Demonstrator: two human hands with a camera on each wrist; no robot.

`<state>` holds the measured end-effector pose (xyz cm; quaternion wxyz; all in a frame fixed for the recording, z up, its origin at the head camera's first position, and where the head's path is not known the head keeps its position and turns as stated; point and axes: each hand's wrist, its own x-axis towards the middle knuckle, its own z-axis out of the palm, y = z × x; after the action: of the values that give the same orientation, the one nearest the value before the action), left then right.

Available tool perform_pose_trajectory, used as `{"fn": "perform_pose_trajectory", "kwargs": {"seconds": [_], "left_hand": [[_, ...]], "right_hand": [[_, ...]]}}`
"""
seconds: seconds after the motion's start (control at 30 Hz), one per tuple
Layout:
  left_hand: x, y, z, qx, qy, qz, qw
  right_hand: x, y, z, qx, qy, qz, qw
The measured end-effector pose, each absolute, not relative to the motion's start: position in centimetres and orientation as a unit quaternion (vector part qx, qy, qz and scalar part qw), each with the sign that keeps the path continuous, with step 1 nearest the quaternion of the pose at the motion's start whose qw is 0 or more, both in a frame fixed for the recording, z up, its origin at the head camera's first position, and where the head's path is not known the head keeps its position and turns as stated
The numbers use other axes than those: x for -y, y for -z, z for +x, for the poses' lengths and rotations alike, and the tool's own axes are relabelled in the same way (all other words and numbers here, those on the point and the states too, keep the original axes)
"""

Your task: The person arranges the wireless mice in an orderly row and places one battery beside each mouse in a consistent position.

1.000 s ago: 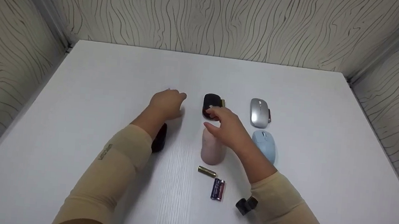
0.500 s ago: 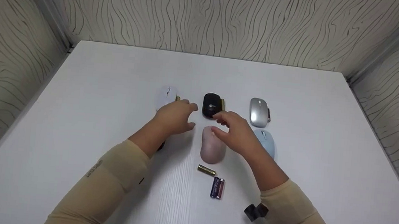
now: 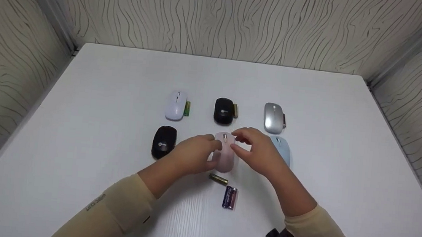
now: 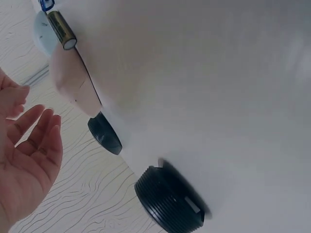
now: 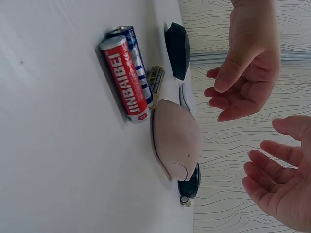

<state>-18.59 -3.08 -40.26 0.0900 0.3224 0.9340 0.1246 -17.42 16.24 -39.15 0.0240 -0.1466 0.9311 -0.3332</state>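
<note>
A pink computer mouse [image 3: 225, 156] lies on the white table with both hands close over it. My left hand [image 3: 196, 153] is at its left side, fingers loosely bent and holding nothing. On the other side my right hand [image 3: 259, 151] hovers with thumb and fingers apart, also holding nothing. Both wrist views show the hands raised above the pink mouse [image 5: 177, 138]. Just below the mouse lies a gold-green battery [image 3: 218, 179]. Nearer still, a red battery [image 5: 124, 80] and a blue battery [image 5: 137, 63] lie side by side.
A white mouse [image 3: 176, 106], a black mouse [image 3: 223, 111] and a silver mouse [image 3: 273, 118] form the back row, each with batteries at its right side. Another black mouse [image 3: 164, 142] lies left. A light blue mouse [image 3: 281, 149] is partly hidden behind my right hand.
My left hand has come from the white mouse toward me and right, to the pink mouse, uncovering the white and left black mice. My right hand has drawn slightly right and nearer.
</note>
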Motion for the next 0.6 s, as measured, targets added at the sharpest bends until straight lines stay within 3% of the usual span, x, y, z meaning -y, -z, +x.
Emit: {"fn": "perform_pose_trajectory", "kwargs": {"seconds": [0.6], "left_hand": [[1.5, 43.2, -16.0, -0.91, -0.092, 0.39, 0.104]], "right_hand": [[-17.2, 40.1, -15.7, -0.927, 0.341, -0.152, 0.036]]}}
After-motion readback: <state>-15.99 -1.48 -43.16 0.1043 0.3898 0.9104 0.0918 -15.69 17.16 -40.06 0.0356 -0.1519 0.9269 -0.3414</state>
